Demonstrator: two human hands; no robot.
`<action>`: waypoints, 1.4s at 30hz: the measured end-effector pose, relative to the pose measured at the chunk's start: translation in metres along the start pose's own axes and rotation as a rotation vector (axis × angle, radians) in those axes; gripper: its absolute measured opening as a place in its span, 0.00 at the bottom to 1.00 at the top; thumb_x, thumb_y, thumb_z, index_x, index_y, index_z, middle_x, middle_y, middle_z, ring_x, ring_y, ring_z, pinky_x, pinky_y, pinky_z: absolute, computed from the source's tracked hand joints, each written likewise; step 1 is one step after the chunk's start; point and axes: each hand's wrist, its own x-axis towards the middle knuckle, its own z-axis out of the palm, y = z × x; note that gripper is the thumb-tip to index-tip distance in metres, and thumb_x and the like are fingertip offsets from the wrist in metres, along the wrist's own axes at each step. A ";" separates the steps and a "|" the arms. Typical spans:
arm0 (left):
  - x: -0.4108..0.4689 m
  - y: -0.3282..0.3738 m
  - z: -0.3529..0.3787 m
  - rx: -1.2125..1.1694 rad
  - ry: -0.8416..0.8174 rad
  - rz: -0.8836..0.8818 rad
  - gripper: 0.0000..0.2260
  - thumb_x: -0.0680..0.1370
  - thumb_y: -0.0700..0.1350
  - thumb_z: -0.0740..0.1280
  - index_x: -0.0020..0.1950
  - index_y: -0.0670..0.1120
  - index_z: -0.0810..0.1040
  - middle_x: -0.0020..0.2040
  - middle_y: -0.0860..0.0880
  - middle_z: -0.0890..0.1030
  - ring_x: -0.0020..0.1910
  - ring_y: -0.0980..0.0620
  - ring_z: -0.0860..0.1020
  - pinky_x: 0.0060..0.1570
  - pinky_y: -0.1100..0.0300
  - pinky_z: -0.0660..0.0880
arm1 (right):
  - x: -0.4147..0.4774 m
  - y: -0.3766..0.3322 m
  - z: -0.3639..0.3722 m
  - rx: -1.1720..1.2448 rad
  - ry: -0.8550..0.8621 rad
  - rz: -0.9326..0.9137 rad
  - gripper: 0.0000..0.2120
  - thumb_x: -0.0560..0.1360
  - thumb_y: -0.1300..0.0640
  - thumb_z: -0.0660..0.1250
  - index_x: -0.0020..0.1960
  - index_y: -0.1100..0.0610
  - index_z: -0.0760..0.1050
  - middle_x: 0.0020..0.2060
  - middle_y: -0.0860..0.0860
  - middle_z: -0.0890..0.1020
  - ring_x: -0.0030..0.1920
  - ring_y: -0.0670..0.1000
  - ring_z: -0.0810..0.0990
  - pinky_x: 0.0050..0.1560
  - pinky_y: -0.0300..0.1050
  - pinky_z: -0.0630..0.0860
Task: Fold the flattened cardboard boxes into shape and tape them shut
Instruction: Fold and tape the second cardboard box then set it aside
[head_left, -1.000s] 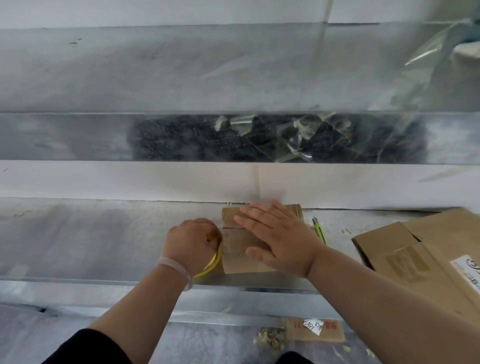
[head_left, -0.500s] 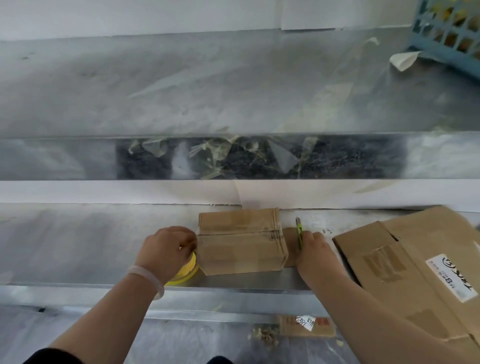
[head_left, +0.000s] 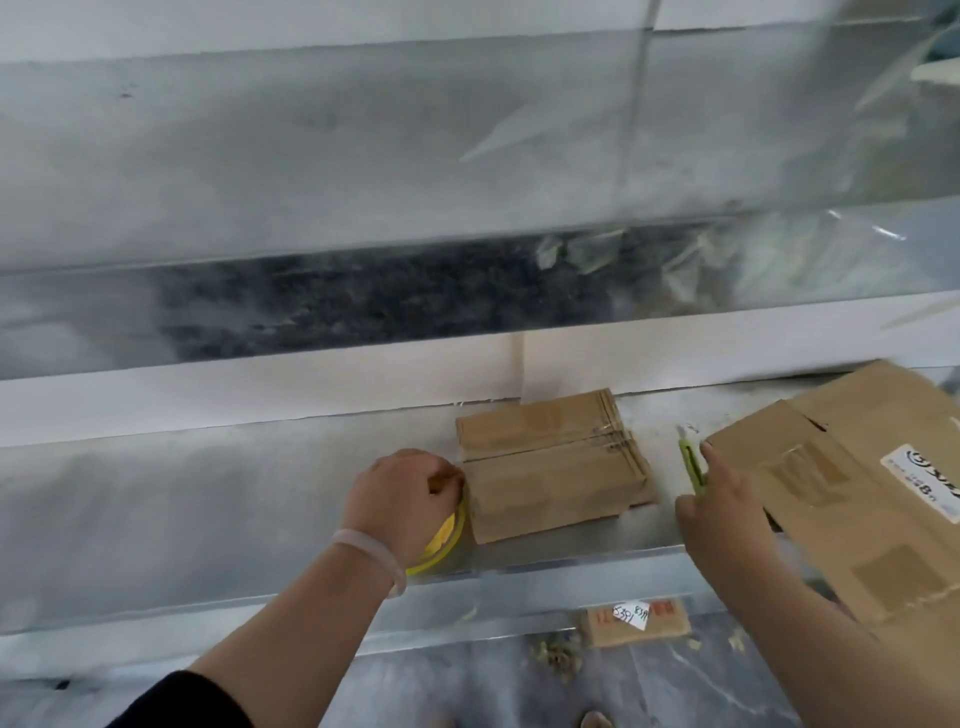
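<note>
The flattened carton (head_left: 857, 499) lay just right of the right hand (head_left: 722, 514) fingers. The small box (head_left: 550, 467), likely light and stiff and best gripped at opposite edges, lay just beside the left hand (head_left: 402, 499) fingers, which curled round the tape roll (head_left: 441, 540). Whether the right fingers held the cutter (head_left: 693, 462) could not be told.

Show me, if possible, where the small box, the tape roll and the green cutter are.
small box (head_left: 550, 480), head view, middle of its top face
tape roll (head_left: 445, 538), head view, its yellow rim
green cutter (head_left: 692, 465), head view, middle of its handle

Closed brown box (head_left: 550, 473); yellow tape roll (head_left: 445, 538) just beside it.
</note>
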 end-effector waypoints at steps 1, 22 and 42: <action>0.000 -0.002 -0.001 -0.025 -0.001 0.013 0.09 0.76 0.54 0.63 0.48 0.57 0.83 0.48 0.55 0.82 0.48 0.52 0.79 0.44 0.60 0.74 | -0.018 -0.003 0.000 0.069 0.068 -0.038 0.31 0.76 0.65 0.59 0.77 0.50 0.58 0.63 0.58 0.71 0.48 0.56 0.76 0.43 0.48 0.71; 0.010 -0.029 -0.013 -0.336 -0.064 0.108 0.02 0.73 0.49 0.72 0.44 0.55 0.82 0.51 0.58 0.79 0.51 0.59 0.74 0.51 0.65 0.67 | -0.149 -0.115 0.076 0.297 -0.139 -0.292 0.23 0.78 0.62 0.60 0.56 0.32 0.66 0.39 0.47 0.81 0.31 0.44 0.74 0.31 0.34 0.66; 0.010 -0.029 -0.010 -0.383 -0.022 0.100 0.02 0.72 0.47 0.71 0.39 0.54 0.80 0.48 0.56 0.76 0.47 0.58 0.74 0.49 0.63 0.71 | -0.150 -0.139 0.090 -0.390 -0.129 -0.356 0.29 0.81 0.59 0.56 0.77 0.42 0.48 0.60 0.47 0.71 0.47 0.53 0.81 0.43 0.46 0.78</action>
